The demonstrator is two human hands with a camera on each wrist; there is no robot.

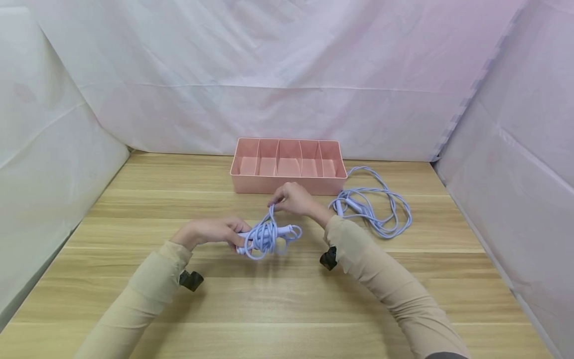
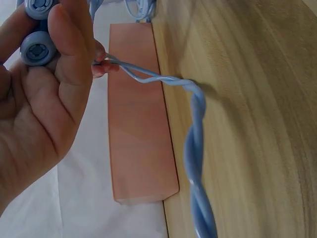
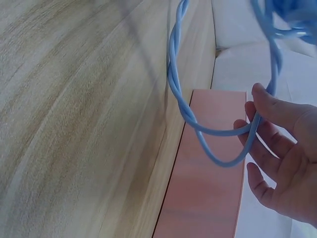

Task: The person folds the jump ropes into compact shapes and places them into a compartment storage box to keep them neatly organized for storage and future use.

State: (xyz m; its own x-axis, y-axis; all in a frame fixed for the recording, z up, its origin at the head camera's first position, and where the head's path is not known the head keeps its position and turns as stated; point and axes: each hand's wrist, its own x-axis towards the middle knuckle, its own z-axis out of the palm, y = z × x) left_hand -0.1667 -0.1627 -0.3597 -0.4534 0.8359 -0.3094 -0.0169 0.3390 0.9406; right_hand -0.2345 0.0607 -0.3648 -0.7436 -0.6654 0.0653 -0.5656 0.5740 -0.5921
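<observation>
A blue jump rope [image 1: 265, 236] is bunched in front of me above the table, its cord wound around the two handles. My left hand [image 1: 219, 232] grips the handles side by side. In the left wrist view their round ends [image 2: 38, 48] stick out between the fingers. My right hand [image 1: 293, 198] pinches a length of the twisted cord [image 3: 173, 74] between thumb and fingers, above the wound bundle. A loop of that cord hangs from the right fingertips in the right wrist view, where the bundle is partly cut off and blurred.
Behind the hands stands a pink box [image 1: 289, 185] with several compartments. A second blue jump rope [image 1: 381, 219] lies loosely coiled to the right of the box on the wooden table [image 1: 278, 309]. White cloth [image 1: 278, 60] hangs around the back and sides.
</observation>
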